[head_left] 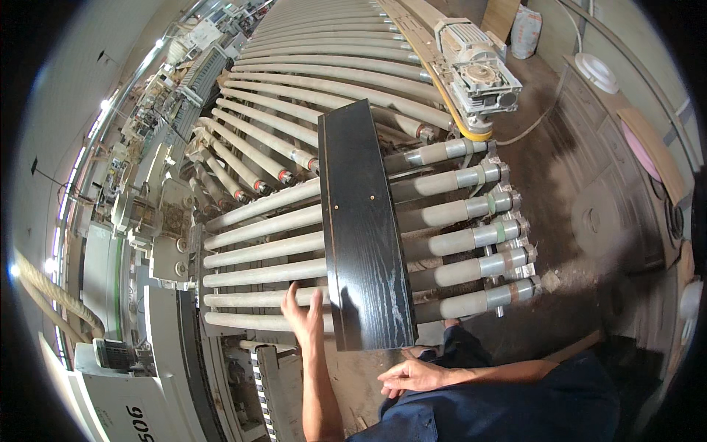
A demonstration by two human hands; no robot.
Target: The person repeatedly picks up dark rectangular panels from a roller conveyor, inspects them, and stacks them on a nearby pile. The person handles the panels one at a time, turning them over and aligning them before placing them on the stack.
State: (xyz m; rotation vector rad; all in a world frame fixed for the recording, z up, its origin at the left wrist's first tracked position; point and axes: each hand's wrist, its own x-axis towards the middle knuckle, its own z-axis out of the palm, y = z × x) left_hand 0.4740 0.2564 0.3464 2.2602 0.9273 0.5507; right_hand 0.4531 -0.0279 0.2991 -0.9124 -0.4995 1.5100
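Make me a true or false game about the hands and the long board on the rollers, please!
1. The long board lies across several rollers. True.
2. The left hand is near the board's left edge. True.
3. The right hand is holding the board. False: the right hand is apart from it, nearer the person.
4. The board is bright white. False: it is black.
5. The big motor is left of the rollers. False: the motor is on the right side.
6. The person's clothes are dark blue. True.

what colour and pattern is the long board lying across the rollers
The board is black with a wood-grain pattern, seen best in the head view.
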